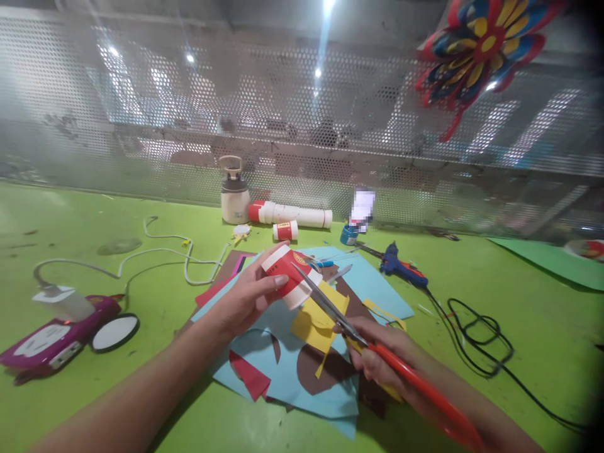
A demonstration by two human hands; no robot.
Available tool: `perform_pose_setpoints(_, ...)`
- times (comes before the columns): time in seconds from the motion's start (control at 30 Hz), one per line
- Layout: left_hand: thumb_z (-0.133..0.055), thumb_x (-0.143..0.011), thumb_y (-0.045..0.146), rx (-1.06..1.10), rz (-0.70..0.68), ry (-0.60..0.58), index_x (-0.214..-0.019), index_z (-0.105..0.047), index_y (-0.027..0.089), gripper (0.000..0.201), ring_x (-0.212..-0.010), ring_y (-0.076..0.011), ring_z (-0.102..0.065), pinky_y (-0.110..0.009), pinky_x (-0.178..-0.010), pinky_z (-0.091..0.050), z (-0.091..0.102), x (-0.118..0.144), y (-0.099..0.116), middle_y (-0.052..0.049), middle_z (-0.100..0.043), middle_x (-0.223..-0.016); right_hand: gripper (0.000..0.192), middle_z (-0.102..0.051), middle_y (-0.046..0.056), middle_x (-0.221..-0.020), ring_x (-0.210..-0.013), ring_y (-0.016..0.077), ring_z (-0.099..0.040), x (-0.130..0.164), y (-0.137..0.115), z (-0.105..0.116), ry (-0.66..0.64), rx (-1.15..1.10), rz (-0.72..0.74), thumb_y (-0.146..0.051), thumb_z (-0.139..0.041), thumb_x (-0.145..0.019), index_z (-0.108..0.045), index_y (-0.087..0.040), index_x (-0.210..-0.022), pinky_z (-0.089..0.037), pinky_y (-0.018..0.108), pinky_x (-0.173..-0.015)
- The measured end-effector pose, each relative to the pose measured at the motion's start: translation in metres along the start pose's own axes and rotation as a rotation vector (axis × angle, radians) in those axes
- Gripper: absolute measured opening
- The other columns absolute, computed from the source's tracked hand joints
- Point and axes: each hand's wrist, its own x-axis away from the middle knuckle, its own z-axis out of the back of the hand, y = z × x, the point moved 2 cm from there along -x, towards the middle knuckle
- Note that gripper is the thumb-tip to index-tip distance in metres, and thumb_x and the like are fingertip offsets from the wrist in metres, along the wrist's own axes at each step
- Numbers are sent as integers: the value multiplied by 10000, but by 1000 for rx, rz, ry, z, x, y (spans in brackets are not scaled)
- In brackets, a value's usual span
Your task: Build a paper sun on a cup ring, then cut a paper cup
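A red and white paper cup is tilted in my left hand, whose thumb presses on its side. My right hand grips red-handled scissors. Their long metal blades point up and left, and the tips overlap the cup's wall; I cannot tell whether they cut into it. Below both hands lie light blue paper sheets with shapes cut out. Yellow paper pieces and a red scrap rest on top, with brown paper underneath.
A glue gun trails a black cord on the right. On the left is a purple power strip with a charger and white cable. At the back stand a spray bottle, a tube of joined cups, another cup and a blue jar.
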Motion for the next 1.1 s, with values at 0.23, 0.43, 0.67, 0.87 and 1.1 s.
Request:
perform_pose_setpoints(0.23,-687,-791,159,24,0,36,-1421,-406,258,697,-1191,-264,-578,-399,-1028,-423,5,0,-2,-100,-627,-1297,396,-540,24,-828,-667,113,-445,2,8,-4,-1,-4,11,-457,-425,-973,-563,-207,-1247,-401,202,-580)
perform_pose_setpoints(0.43,-680,-796,164,18,14,21,-1416,-419,260,680,-1206,-269,-567,-406,-1033,-420,2,0,0,-97,-611,-1322,399,-512,8,-778,-619,99,-401,1,5,-4,8,3,7,-460,-428,-971,-588,-189,-1216,-377,193,-550)
perform_pose_setpoints(0.67,-676,-800,195,-27,-2,16,-1411,-433,217,658,-1176,-287,-583,-410,-1002,-442,2,-1,1,-125,-602,-1323,417,-450,-6,-732,-595,96,-373,1,1,-3,6,-24,5,-489,-419,-966,-600,-166,-1158,-365,193,-526)
perform_pose_setpoints(0.87,-674,-802,184,-12,-2,14,-1431,-402,246,688,-1177,-282,-582,-410,-996,-450,3,-1,-1,-115,-610,-1315,386,-410,-15,-719,-597,91,-351,1,4,-6,25,-9,24,-481,-420,-967,-604,-167,-1094,-323,185,-496)
perform_pose_setpoints(1.1,-678,-795,155,36,9,29,-1425,-411,268,694,-1157,-265,-602,-394,-983,-467,6,-1,-3,-99,-642,-1275,413,-405,-27,-668,-539,79,-316,-1,5,-6,35,43,4,-493,-409,-968,-600,-156,-1112,-287,191,-459)
